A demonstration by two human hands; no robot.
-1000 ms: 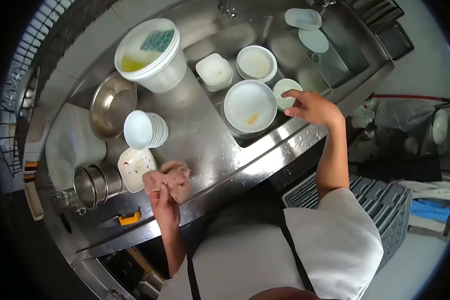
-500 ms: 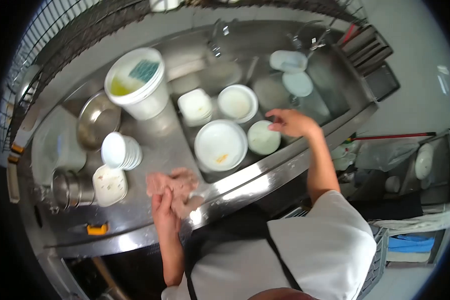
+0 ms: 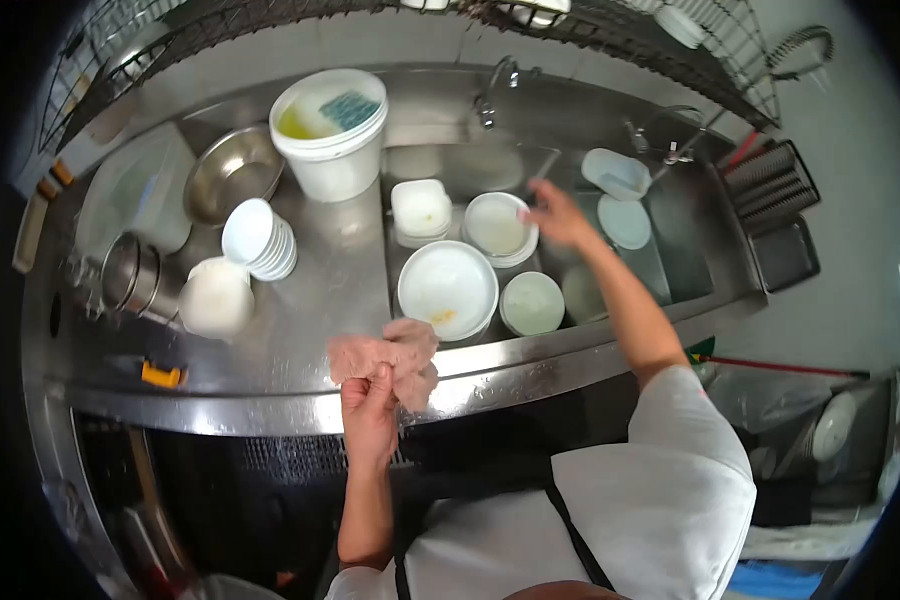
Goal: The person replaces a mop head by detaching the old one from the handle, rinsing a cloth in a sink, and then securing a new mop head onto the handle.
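Observation:
My left hand (image 3: 369,405) pinches a crumpled pink cloth (image 3: 395,358) at the counter's front edge, beside the sink. Over the sink, my right hand (image 3: 558,215) reaches out with fingers apart and holds nothing. Its fingertips are right at the rim of a stack of round white bowls (image 3: 497,225). Closer to me stand a large white bowl (image 3: 440,285) with orange food residue and a smaller bowl (image 3: 532,304) of cloudy liquid. Stacked square white dishes (image 3: 421,210) sit to the left of the round bowls.
Left of the sink stand a white bucket (image 3: 335,170) with a green scouring pad, a steel bowl (image 3: 232,178), stacked white cups (image 3: 258,240) and steel pots (image 3: 135,277). A yellow-handled tool (image 3: 161,375) lies near the front edge. Faucets (image 3: 488,105) rise behind the sink.
My right hand has moved back and left, from above the small bowl to the round bowl stack. The left hand keeps the cloth. My view has shifted, so the sink appears at a different angle.

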